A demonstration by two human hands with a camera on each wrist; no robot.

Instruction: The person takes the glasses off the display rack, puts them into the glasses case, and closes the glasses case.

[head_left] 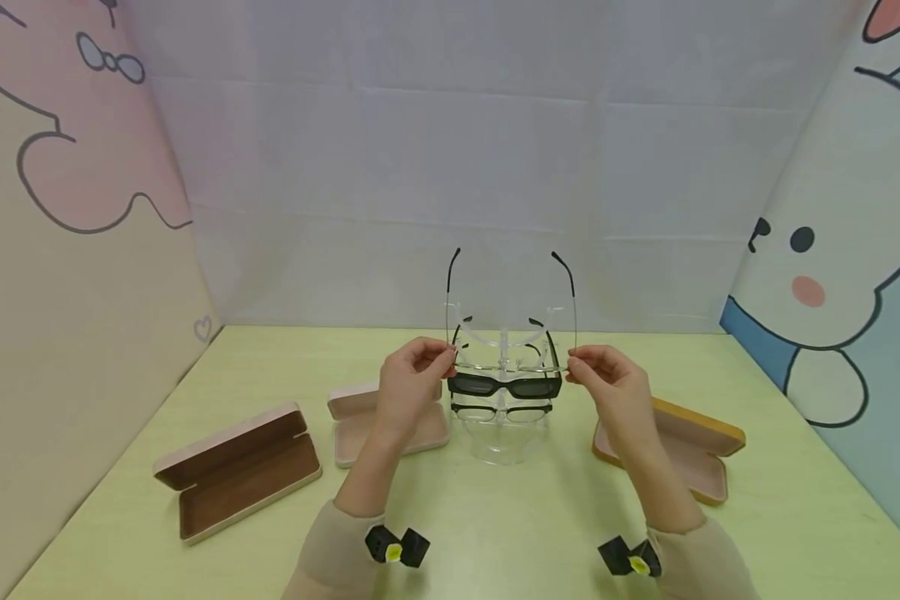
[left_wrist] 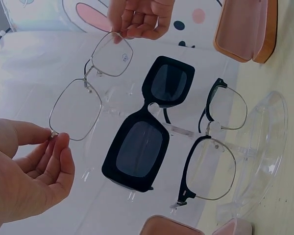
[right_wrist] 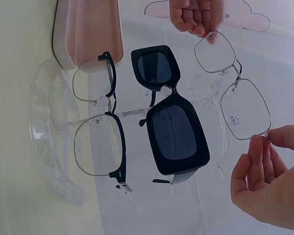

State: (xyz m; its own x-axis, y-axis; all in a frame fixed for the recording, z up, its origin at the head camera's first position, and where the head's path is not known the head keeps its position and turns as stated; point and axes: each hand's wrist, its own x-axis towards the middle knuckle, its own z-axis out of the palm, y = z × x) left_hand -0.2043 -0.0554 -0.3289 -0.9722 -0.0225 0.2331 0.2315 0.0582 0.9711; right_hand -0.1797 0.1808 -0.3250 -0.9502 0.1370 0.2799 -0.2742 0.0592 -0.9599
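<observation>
Thin metal-rimmed eyeglasses (left_wrist: pixel 51 113) are held between both hands, temples spread and pointing away in the head view. My left hand (head_left: pixel 411 385) pinches one hinge corner between thumb and fingers. At the opposite corner my right hand (head_left: pixel 613 390) pinches the frame the same way. The eyeglasses are level with the upper part of a clear display stand (right_wrist: pixel 39 132). Just below them on the stand sit black thick-framed sunglasses (head_left: pixel 504 387). Half-rim eyeglasses with black brows (left_wrist: pixel 187 171) hang lower on the same stand. A small sticker shows on one lens of the held pair.
An open case with a brown lining (head_left: pixel 247 479) lies at the left of the table. Behind the left forearm is an open pale pink case (head_left: pixel 427 429). An open mustard-edged case (head_left: pixel 701 429) stands beside the right forearm. A white cloth (head_left: pixel 390 167) hangs behind.
</observation>
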